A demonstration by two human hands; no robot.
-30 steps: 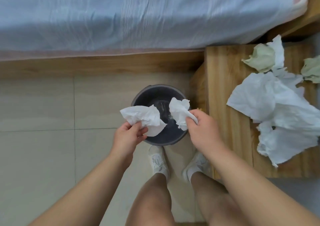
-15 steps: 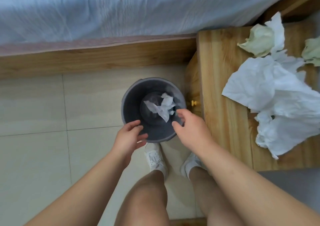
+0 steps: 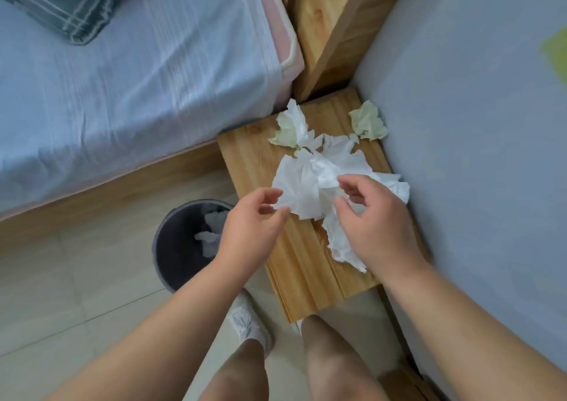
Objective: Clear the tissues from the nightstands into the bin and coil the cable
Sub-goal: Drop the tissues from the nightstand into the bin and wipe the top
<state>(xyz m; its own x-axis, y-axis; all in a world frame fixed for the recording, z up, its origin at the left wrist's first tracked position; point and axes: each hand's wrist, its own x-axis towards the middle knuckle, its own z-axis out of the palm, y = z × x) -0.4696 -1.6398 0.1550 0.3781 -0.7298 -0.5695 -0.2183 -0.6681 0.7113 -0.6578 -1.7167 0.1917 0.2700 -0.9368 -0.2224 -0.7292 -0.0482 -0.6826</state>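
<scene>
Wooden nightstand (image 3: 294,265) under crumpled tissues (image 3: 310,182).

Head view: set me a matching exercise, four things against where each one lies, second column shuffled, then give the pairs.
Things
1 bin
2 checked pillow
3 lone pale green tissue
4 white tissue pile

Places
A middle of the nightstand
B on the floor, beside the nightstand
C on the bed
D nightstand's far right corner

Pairs: 1-B, 2-C, 3-D, 4-A
</scene>
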